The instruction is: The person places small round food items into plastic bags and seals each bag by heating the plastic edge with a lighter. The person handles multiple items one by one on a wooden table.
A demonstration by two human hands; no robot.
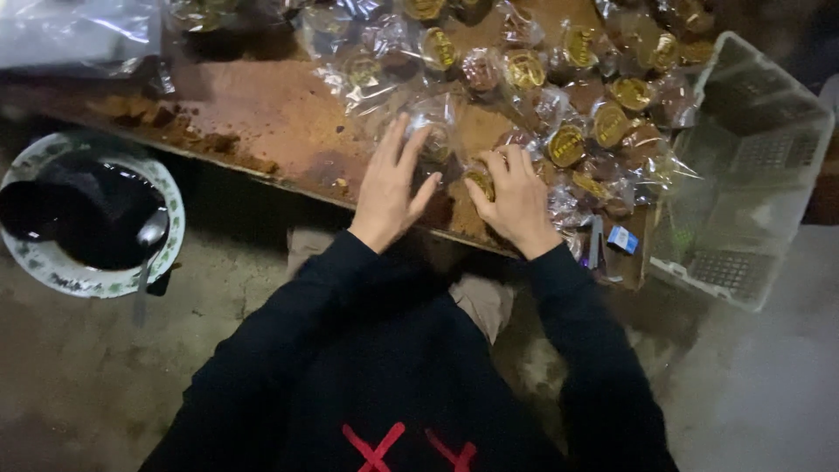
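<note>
My left hand (391,185) lies flat with fingers spread on a clear plastic packet (434,131) at the near edge of a low brown board (280,118). My right hand (516,197) is curled around a small wrapped dark sweet with a gold label (480,178), pinching it between thumb and fingers. A heap of several similar wrapped sweets (568,96) in clear bags covers the board beyond and to the right of both hands. Black sleeves cover both arms.
A patterned bowl (52,262) of dark paste with a spoon (147,253) sits on the floor at left. A translucent plastic crate (747,175) stands at right. Brown crumbs (201,140) lie on the board's left part. A small blue box (622,239) rests near the board's right corner.
</note>
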